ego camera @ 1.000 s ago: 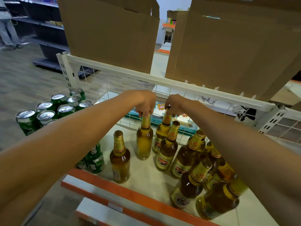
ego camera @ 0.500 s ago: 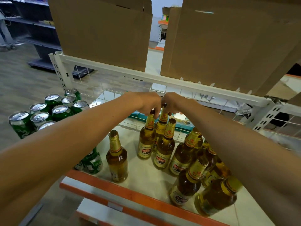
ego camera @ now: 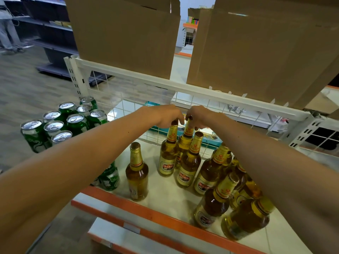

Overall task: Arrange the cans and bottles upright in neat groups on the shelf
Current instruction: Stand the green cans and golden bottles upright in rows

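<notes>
The left hand is held over the rear of the shelf, and its fingers are curled round the cap of an upright bottle. The top of a second bottle is pinched by the right hand; this bottle stands just behind and beside the first. A third bottle is set close in front of the pair, ungrasped. A lone bottle is placed apart to the left, near the orange front edge. A cluster of further bottles is packed at the right of the shelf, partly hidden by the right forearm. Green cans are grouped upright at the left end, and more cans are seen under the left forearm. Cardboard boxes are stood on the level above.
</notes>
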